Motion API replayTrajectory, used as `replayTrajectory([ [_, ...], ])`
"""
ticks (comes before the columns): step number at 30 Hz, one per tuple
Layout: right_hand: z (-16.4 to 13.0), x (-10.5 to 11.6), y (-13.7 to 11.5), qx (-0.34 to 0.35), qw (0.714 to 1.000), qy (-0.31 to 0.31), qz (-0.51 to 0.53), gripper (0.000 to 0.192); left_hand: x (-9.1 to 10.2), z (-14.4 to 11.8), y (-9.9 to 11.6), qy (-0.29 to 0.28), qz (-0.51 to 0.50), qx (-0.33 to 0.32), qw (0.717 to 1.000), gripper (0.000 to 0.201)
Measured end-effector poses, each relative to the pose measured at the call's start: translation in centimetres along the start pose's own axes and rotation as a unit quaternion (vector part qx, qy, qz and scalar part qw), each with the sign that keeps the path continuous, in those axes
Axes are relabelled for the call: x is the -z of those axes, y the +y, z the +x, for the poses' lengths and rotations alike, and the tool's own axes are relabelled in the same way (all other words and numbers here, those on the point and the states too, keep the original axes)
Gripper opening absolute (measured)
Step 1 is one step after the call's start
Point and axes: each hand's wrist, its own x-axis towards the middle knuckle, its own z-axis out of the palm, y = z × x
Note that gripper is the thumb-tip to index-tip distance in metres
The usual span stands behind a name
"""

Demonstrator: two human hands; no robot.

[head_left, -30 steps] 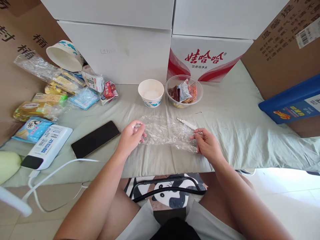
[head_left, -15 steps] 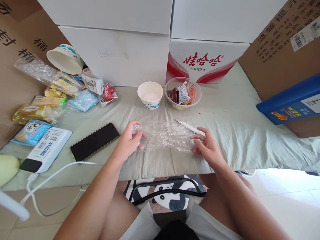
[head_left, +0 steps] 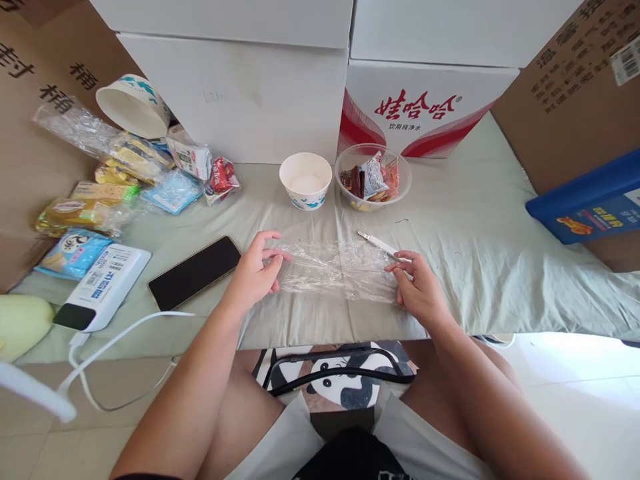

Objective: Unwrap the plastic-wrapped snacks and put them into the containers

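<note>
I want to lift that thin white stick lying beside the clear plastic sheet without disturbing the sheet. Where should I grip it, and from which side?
Probably pinch the thin white stick at its far-left tip, coming from above on the bowl side. It lies flat and slanted on the green cloth; its near end runs under the right hand at the clear plastic sheet.

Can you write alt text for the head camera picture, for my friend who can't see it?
Both hands, left hand and right hand, pinch the ends of a crinkled clear plastic sheet on a pale green cloth. Behind it stand a white paper bowl and a clear bowl of snack packets.
</note>
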Motion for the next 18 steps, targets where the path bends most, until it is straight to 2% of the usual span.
replayTrajectory([
  [2,0.0,0.2,-0.2,-0.015,0.999,0.003,-0.033,0.041,-0.1,-0.1,0.1,0.016,0.034,0.019,0.999,0.041],
  [6,-0.1,0.5,-0.9,-0.053,0.993,0.004,-0.104,0.036,-0.5,0.0,0.3,0.033,0.135,0.036,0.990,0.020],
  [9,-0.2,0.5,-1.3,-0.052,0.986,0.009,-0.161,0.035,-0.9,0.2,0.3,0.045,0.189,0.034,0.980,0.020],
  [12,-0.1,0.5,-1.3,-0.020,0.970,0.025,-0.242,0.035,-1.3,0.3,0.3,0.074,0.247,0.011,0.966,0.019],
  [15,-0.3,0.4,-0.6,0.025,0.943,0.067,-0.324,0.046,-1.8,0.3,0.3,0.120,0.277,-0.026,0.953,0.026],
  [18,-0.7,0.1,0.4,0.137,0.917,0.098,-0.361,0.057,-2.2,0.5,0.1,0.141,0.256,-0.102,0.951,0.045],
])
